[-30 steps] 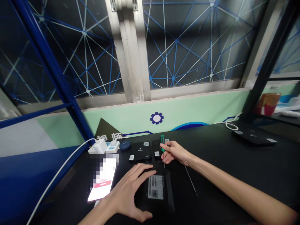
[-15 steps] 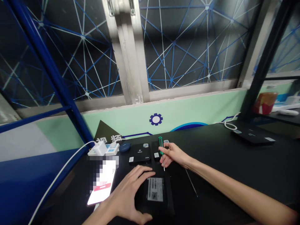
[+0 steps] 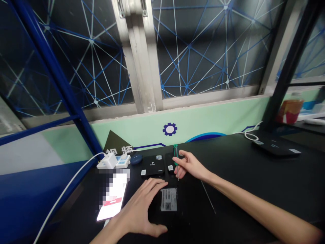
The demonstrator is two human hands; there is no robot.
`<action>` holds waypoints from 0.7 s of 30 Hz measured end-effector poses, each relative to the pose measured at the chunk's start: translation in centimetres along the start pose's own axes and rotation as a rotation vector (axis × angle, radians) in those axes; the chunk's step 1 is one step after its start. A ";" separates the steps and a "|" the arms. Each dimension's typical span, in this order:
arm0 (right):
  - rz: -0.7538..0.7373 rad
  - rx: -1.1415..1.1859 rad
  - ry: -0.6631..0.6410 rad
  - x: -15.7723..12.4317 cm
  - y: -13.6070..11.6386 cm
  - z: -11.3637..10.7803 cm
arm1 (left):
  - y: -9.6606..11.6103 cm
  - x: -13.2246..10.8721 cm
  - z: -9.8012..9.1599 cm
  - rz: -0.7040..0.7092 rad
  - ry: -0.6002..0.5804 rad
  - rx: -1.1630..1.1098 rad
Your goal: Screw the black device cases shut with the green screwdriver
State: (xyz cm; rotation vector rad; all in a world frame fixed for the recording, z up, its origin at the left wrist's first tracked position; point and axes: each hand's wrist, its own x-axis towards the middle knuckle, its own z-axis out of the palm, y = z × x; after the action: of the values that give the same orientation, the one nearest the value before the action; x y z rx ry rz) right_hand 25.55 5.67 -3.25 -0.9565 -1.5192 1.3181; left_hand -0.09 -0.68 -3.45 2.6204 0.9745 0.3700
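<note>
Nearest, the left hand (image 3: 141, 206) lay spread, thumb and fingers apart around the left side of a labelled black device (image 3: 170, 215) that lay flat on the black desk (image 3: 236, 173); whether it pressed down could not be told. To its left, towards the desk's left edge, lay a phone (image 3: 114, 196) with a lit screen. On the other side a thin metal rod (image 3: 208, 197) slanted out from below the right wrist.

Beyond the label, the right hand (image 3: 186, 164) pinched a green-handled screwdriver (image 3: 175, 152) between thumb and fingers, shaft down, its tip near the device's far side; contact could not be made out.

Farther back sat a black box (image 3: 152, 165), a smaller black unit (image 3: 170, 159) partly behind the screwdriver, a dark blue rounded object (image 3: 136, 159) and, by the desk's far left corner, a power strip (image 3: 122, 162) with a white charger (image 3: 110, 160). Near the far right corner rested a flat black case (image 3: 276, 149), beside a white cable (image 3: 251, 139). A pale green wall (image 3: 198, 122) rose behind the far edge.
</note>
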 end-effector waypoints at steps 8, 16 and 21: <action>-0.232 -0.046 0.285 -0.1 -2.1 -1.6 | -0.1 -0.4 0.0 -0.040 -0.010 -0.008; -0.098 -0.506 0.213 -1.3 -3.0 -2.3 | -0.1 -0.4 -0.1 -0.057 -0.023 0.009; -0.072 -0.875 0.124 -1.9 -3.0 -2.0 | -0.1 -0.3 0.0 -0.059 0.007 0.005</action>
State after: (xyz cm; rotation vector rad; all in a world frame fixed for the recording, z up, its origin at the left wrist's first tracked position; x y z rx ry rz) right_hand 28.07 4.12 -0.38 -1.4553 -2.0385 0.4855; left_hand -0.37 -0.78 -3.57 2.5898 1.0541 0.3633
